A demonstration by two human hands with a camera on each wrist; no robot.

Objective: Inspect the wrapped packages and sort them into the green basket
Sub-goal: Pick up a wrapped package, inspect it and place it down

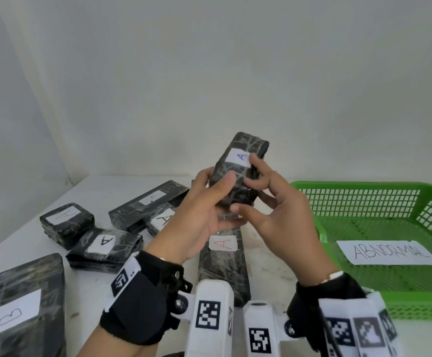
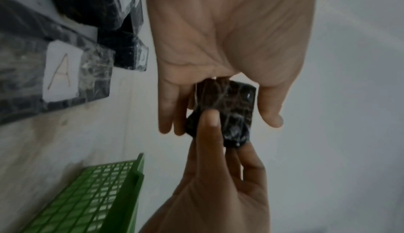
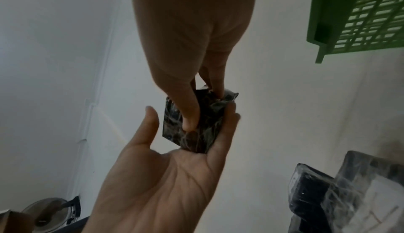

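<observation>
Left hand (image 1: 204, 215) and right hand (image 1: 274, 210) both pinch the film-wrapped black "A" package (image 1: 238, 171) aloft; looks light, rigid, slick, so grip flat sides.

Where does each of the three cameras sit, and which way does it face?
Head: on the head, facing forward and down at both hands, wrist straps, table.
Left wrist: along the left hand to the held package.
Right wrist: along the right hand to that package.
All three share package and green basket.
</observation>
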